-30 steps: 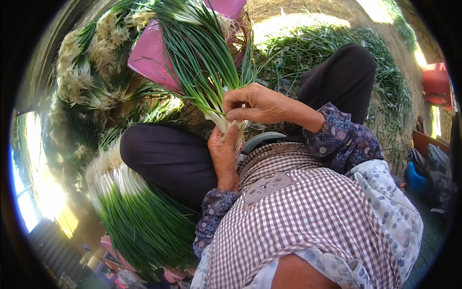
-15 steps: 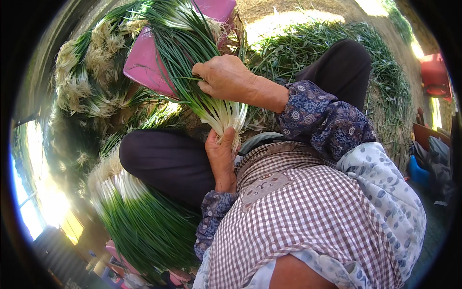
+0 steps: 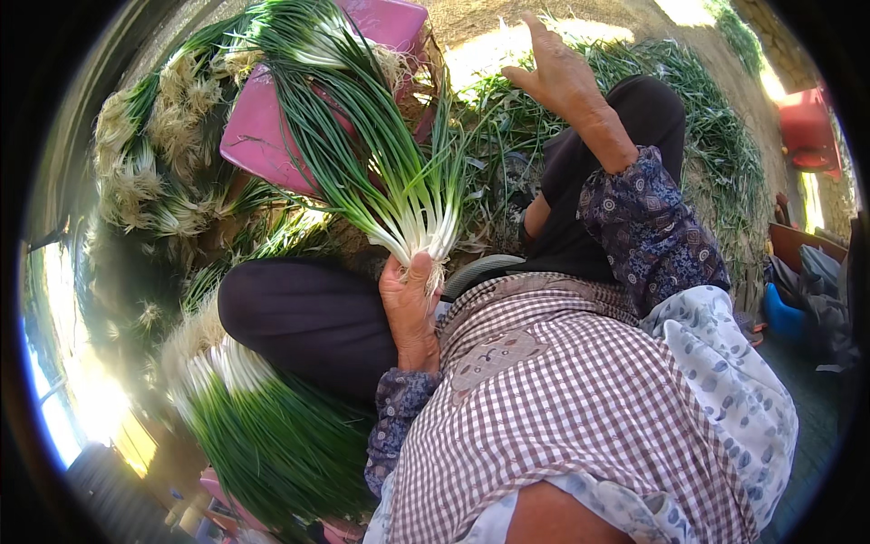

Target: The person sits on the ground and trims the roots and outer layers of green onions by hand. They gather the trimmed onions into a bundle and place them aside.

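My left hand (image 3: 412, 304) is closed round the root end of a bunch of green onions (image 3: 419, 204), thumb on top. Their white stalks fan out, and the green leaves run up and left across a pink stool-like surface (image 3: 265, 136). My right hand (image 3: 560, 77) is raised over the leaf pile beyond my right knee, fingers apart with nothing in them. On the pink surface's far part lies another bunch of green onions (image 3: 313, 41), roots toward the right.
Loose green leaves are heaped (image 3: 716, 154) around my right knee. Uncleaned green onions with tangled roots (image 3: 149, 163) lie at the far left. A thick stack of green onions (image 3: 272, 426) rests left of my thigh. At the right edge are a red plastic object (image 3: 807, 131) and dark bags (image 3: 816, 290).
My right hand has left the leaves of the bunch and swung right and away from me, its fingers opening. My left hand keeps its hold, and the white stalks are more spread.
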Action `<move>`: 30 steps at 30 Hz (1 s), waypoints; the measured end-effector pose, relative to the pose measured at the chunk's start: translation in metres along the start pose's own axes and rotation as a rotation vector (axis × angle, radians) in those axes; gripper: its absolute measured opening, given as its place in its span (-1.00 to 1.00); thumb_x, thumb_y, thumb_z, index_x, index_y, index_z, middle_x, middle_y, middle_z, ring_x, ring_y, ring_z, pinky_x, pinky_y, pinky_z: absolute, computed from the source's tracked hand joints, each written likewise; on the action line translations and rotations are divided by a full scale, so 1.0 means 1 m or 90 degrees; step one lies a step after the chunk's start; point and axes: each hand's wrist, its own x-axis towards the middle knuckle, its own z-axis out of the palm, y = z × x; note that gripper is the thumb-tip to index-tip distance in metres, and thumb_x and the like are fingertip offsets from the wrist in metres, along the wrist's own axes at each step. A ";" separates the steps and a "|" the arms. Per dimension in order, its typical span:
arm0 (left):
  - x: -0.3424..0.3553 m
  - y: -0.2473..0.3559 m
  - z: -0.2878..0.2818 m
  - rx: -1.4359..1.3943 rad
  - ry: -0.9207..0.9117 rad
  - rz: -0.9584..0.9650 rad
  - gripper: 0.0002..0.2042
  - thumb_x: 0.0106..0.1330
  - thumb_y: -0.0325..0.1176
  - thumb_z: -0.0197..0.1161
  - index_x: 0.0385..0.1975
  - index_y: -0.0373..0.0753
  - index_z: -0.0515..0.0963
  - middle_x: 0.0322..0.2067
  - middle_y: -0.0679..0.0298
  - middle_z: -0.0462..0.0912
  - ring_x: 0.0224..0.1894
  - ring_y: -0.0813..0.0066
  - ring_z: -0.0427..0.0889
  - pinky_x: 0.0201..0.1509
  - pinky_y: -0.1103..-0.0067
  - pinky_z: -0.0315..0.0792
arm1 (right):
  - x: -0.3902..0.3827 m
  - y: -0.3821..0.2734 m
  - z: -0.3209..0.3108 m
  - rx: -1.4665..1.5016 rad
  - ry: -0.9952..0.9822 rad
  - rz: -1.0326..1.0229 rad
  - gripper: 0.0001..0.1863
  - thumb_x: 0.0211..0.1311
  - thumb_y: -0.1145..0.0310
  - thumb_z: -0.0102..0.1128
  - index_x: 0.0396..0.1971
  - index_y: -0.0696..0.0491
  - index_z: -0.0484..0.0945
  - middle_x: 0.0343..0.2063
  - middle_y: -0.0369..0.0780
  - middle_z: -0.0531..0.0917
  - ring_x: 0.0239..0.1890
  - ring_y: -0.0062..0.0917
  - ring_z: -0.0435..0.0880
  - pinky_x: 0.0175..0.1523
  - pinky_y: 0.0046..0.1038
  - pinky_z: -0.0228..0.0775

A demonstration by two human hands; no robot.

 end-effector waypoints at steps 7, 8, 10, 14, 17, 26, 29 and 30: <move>0.002 -0.001 -0.015 -0.014 -0.037 -0.017 -0.64 0.19 -0.23 0.36 -0.10 -0.28 0.48 -0.37 0.36 0.61 -0.54 0.73 0.50 -0.60 0.82 0.35 | 0.004 -0.100 0.037 0.646 -0.377 0.107 -0.77 0.20 0.31 0.24 -0.32 0.20 0.62 -0.51 -0.31 0.64 -0.48 -0.71 0.58 -0.37 -0.57 0.52; 0.002 -0.001 -0.014 -0.018 -0.046 -0.016 -0.63 0.19 -0.24 0.36 -0.10 -0.28 0.48 -0.37 0.36 0.61 -0.54 0.73 0.50 -0.60 0.82 0.35 | 0.004 -0.101 0.041 0.689 -0.392 0.147 -0.80 0.19 0.34 0.24 -0.38 0.20 0.61 -0.53 -0.30 0.63 -0.48 -0.73 0.57 -0.37 -0.58 0.54; 0.001 0.000 -0.014 -0.029 -0.044 -0.017 -0.63 0.19 -0.24 0.36 -0.10 -0.28 0.48 -0.37 0.35 0.61 -0.55 0.73 0.50 -0.60 0.82 0.35 | -0.002 -0.103 0.044 0.619 -0.231 0.096 -0.81 0.12 0.31 0.24 -0.46 0.16 0.60 -0.56 -0.23 0.63 -0.55 -0.57 0.61 -0.41 -0.47 0.50; -0.004 0.003 -0.012 -0.029 -0.041 -0.001 -0.63 0.18 -0.26 0.37 -0.10 -0.30 0.47 -0.38 0.34 0.61 -0.54 0.73 0.50 -0.61 0.82 0.34 | 0.004 -0.066 0.046 0.251 0.118 0.030 -0.86 0.16 0.35 0.18 -0.50 0.09 0.55 -0.61 -0.24 0.61 -0.59 -0.50 0.59 -0.43 -0.47 0.43; -0.004 0.002 -0.002 -0.044 -0.014 0.005 -0.69 0.27 -0.30 0.26 -0.09 -0.35 0.44 -0.49 0.34 0.56 -0.73 0.81 0.32 -0.77 0.86 0.21 | 0.016 0.025 0.058 0.026 0.276 0.101 -0.80 0.16 0.28 0.22 -0.34 0.11 0.61 -0.41 -0.20 0.66 -0.54 -0.50 0.63 -0.34 -0.43 0.48; -0.009 0.009 0.002 0.028 -0.005 -0.015 -0.66 0.26 -0.28 0.28 -0.04 -0.30 0.45 -0.36 0.40 0.59 -0.61 0.86 0.38 -0.71 0.91 0.18 | -0.033 -0.161 0.004 0.596 -0.144 -0.219 -0.90 0.13 0.38 0.15 -0.38 0.05 0.58 -0.48 -0.22 0.57 -0.48 -0.31 0.60 -0.37 -0.35 0.45; -0.010 0.008 -0.007 0.012 -0.019 -0.020 -0.62 0.22 -0.18 0.32 -0.05 -0.22 0.47 -0.34 0.44 0.61 -0.47 0.78 0.49 -0.50 0.82 0.36 | -0.040 -0.176 0.006 0.376 -0.253 -0.291 -0.90 0.11 0.36 0.14 -0.42 0.06 0.51 -0.44 -0.23 0.54 -0.45 -0.31 0.61 -0.39 -0.32 0.48; -0.012 0.008 -0.007 0.003 -0.016 -0.010 -0.62 0.23 -0.18 0.32 -0.04 -0.23 0.47 -0.35 0.44 0.61 -0.49 0.79 0.48 -0.53 0.83 0.34 | -0.040 -0.175 0.004 0.320 -0.268 -0.262 -0.89 0.11 0.35 0.14 -0.42 0.06 0.51 -0.44 -0.23 0.54 -0.44 -0.31 0.62 -0.39 -0.32 0.48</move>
